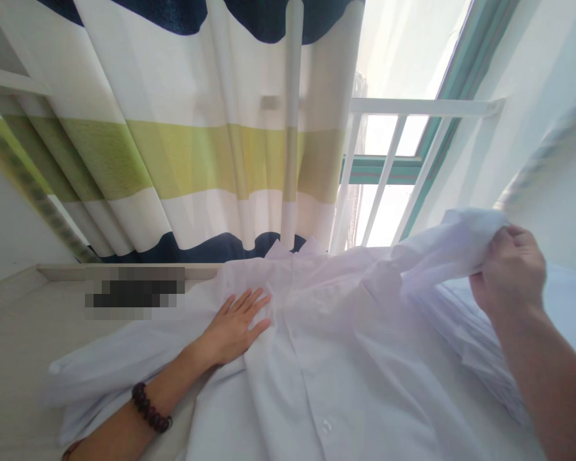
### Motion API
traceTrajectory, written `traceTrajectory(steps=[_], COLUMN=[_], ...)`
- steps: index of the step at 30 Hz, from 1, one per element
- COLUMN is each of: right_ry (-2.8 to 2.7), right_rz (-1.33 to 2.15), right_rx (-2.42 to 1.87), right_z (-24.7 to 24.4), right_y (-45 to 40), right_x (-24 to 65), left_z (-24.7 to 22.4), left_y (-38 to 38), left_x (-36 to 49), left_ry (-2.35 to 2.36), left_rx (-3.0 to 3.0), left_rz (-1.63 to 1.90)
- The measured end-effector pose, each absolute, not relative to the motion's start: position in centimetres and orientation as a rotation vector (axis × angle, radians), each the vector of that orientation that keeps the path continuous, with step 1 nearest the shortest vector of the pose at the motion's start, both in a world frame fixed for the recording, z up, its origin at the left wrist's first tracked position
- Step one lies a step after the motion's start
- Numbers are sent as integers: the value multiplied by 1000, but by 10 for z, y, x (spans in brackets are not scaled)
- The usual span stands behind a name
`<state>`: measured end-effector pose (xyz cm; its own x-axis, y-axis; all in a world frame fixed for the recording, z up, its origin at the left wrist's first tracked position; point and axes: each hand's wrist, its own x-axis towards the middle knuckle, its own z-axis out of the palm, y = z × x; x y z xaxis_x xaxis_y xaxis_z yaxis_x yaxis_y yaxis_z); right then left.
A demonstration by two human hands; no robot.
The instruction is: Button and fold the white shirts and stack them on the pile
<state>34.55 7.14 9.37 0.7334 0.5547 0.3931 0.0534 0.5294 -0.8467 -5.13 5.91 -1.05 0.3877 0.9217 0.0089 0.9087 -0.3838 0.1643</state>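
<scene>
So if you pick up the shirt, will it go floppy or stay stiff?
Probably floppy: the sleeve bends where the right hand lifts it. The shirt is likely light too, since it looks thin. And it might crumple easily, because it creases near the left hand.

I lose the lower end of the white shirt past the bottom edge. Left of the shirt, a pixelated patch masks whatever lies there. At its right, the right hand has fingertips I can't see for the lifted fabric, and the right forearm covers part of some folded cloth. Beyond the shirt, the curtain leaves my view at the top; glare bleaches out the window. Up and right, a slanting strip is too blurred to name.
</scene>
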Motion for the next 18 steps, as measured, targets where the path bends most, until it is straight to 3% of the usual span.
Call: traceTrajectory(steps=[5, 10, 12, 18], right_ry=[-971, -2034, -2185, -1787], right_rz=[420, 838, 762, 332], right_rx=[-1011, -996, -1018, -1592], right_z=[85, 78, 79, 53], right_y=[63, 48, 48, 73], right_x=[324, 265, 261, 311], left_z=[8, 12, 5, -16], left_y=[62, 50, 47, 50], left_x=[-50, -25, -20, -24], left_ry=[1689, 1500, 1415, 1456], left_rx=[2497, 2544, 2583, 2646], left_rz=[162, 658, 592, 222])
